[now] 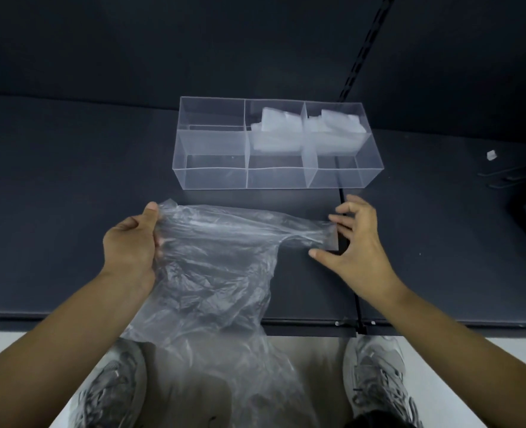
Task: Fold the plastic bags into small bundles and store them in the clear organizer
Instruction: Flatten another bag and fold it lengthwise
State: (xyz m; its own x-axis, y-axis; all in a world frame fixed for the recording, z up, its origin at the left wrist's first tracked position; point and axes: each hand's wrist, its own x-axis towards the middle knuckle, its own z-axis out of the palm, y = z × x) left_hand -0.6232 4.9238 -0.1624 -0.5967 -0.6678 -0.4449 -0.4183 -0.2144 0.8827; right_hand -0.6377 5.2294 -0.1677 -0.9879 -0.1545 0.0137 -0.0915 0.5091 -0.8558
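The dark worktop (70,180) carried the organizer (212,177) near its back edge, with two bundles (274,131) already stored. One bag (218,257) hung unfolded over the front edge, the left hand (129,245) gripping one end and the right hand (354,242) spread at the other.

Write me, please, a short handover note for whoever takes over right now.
Left hand grips the left end of the bag; right hand is open, fingertips at its right end.
The bag lies unfolded on the table, its lower part hanging over the edge.
Done: bundles sit in the organizer's back middle and right compartments.
Left: fold this bag and store it.
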